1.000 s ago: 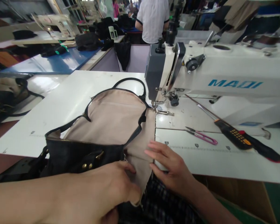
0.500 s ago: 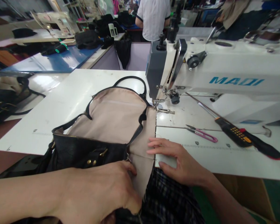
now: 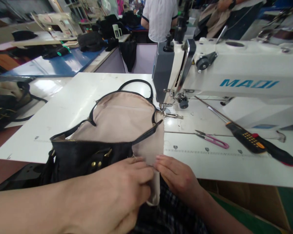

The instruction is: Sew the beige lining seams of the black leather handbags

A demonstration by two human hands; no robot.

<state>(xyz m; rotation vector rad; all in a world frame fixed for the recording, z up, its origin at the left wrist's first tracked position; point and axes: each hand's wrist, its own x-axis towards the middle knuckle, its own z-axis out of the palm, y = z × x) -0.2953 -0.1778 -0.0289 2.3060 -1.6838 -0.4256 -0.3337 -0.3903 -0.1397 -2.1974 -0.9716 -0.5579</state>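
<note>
Both hands, left hand (image 3: 117, 191) and right hand (image 3: 178, 177), pinch beige lining (image 3: 127, 120) on white table (image 3: 70, 107), factory workbenches behind.

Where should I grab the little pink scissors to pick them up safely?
Best by the pink handle end of the pink snips, coming from the right. They lie flat on the white table with the thin metal tips pointing left toward the sewing machine, away from that end.

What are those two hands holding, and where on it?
Both the left hand and the right hand pinch the near bottom edge of the beige lining of the black bag.
</note>
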